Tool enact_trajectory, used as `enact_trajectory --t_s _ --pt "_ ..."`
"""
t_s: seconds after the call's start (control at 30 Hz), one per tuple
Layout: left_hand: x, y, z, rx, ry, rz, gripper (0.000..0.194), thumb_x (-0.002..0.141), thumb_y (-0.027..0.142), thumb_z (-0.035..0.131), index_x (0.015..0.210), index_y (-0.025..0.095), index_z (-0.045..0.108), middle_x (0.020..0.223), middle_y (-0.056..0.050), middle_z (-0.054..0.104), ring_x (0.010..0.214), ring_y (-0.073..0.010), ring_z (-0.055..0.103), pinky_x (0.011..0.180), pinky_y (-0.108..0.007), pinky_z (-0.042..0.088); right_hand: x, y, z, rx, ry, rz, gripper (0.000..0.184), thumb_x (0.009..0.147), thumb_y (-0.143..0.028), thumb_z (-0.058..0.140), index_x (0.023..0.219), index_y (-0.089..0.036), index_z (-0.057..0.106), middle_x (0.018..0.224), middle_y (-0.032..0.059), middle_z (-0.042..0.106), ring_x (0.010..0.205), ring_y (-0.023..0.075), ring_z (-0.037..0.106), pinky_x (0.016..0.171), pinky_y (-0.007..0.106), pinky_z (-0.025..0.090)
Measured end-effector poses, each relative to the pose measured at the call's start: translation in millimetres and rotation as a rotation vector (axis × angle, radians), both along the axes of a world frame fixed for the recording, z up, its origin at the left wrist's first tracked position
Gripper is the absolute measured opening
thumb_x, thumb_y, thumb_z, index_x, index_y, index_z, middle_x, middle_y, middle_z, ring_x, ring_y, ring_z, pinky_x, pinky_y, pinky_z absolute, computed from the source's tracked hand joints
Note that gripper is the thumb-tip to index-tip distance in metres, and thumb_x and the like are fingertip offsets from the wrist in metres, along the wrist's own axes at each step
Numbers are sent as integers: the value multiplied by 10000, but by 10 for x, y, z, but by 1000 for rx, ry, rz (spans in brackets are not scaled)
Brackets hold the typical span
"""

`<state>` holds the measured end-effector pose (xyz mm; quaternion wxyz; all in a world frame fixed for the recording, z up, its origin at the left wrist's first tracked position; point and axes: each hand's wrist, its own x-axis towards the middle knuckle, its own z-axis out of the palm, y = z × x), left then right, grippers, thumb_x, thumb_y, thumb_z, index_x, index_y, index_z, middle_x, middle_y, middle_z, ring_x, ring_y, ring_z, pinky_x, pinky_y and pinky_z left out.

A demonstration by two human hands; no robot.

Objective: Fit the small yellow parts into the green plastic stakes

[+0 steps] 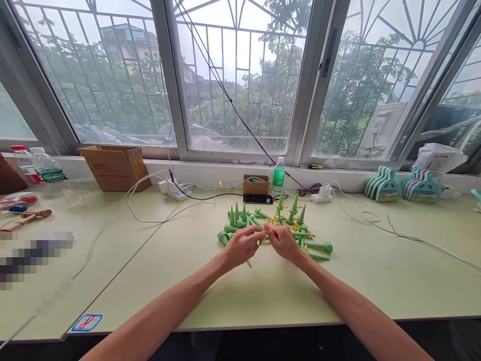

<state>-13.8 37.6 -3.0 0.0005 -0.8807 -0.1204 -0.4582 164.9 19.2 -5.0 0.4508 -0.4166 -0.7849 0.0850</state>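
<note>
My left hand is closed around a green plastic spike, part of which shows above its fingers. Against those fingertips, my right hand is curled in a pinch; whatever it grips is hidden by the fingers. Around both hands is a pile of green cone-shaped spikes with ribbed caps, some lying flat like the spike at the right, others upright like the spike at the back. Small yellow plastic pieces are scattered among them.
Behind the pile stand a water bottle, a small cardboard box and a phone. White cables cross the pale green table. Power strips, a larger carton and stacked pastel plastic items line the window side.
</note>
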Motion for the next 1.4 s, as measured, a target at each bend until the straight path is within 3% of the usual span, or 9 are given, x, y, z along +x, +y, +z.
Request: enact_trajectory --t_s 0.23,0.7,1.03,1.2,1.4 --pt "-5 18 -27 25 24 7 222 867 92 477 1015 197 605 921 -87 639 763 -132 597 649 -247 503 3 6 -1 -18 -4 11 538 995 -431 287 591 -159 515 521 -11 435 497 99 337 517 255 258" --pt "12 -5 -24 87 50 62 258 858 62 435 1022 187 591 935 -93 635 758 -136 581 649 -252 491 9 28 -14 -32 14 4 511 989 -409 317 549 -173 422 504 -30 378 487 92 299 505 255 236" --pt "69 -55 -1 -149 -57 116 146 915 196 469 940 183 613 859 -52 608 657 -92 552 560 -193 459 7 43 -18 -32 81 -36 544 975 -478 330 526 -175 386 469 -26 386 457 88 330 483 255 247" --pt "77 -51 3 -274 -92 233 129 905 235 502 883 180 616 830 -20 595 550 -61 503 527 -189 445 0 -14 35 1 111 -64 485 974 -448 345 582 -175 425 523 -22 436 480 89 353 498 241 279" --pt "97 -31 -27 -357 -147 295 146 877 269 543 953 175 626 784 -13 617 534 -81 499 523 -214 449 -25 -94 73 -35 150 40 266 929 -419 465 850 -178 544 585 -33 498 494 96 421 486 215 335"
